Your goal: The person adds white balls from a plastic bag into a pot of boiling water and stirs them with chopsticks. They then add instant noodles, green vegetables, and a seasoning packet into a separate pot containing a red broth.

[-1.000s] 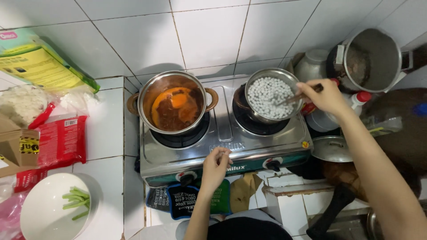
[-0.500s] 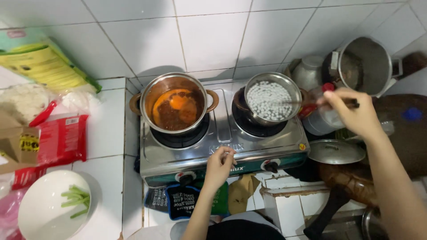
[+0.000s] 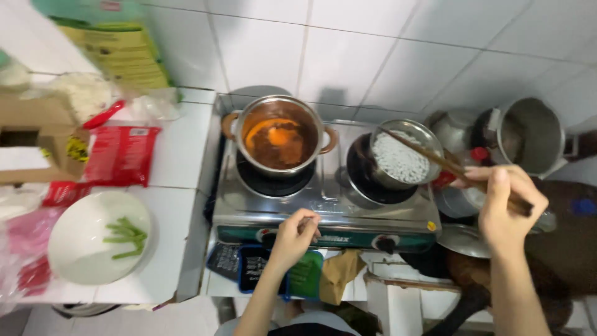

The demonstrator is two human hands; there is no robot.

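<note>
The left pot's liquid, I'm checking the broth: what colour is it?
Orange-brown, in the left pot; head view.

A white tiled counter carries a two-burner gas stove. Left of the stove, on the tiles, sits a white plate with green stalks. Beyond the plate lie a red packet and a cardboard box. Behind those, against the wall, lean a clear bag and a yellow-green package.
</note>
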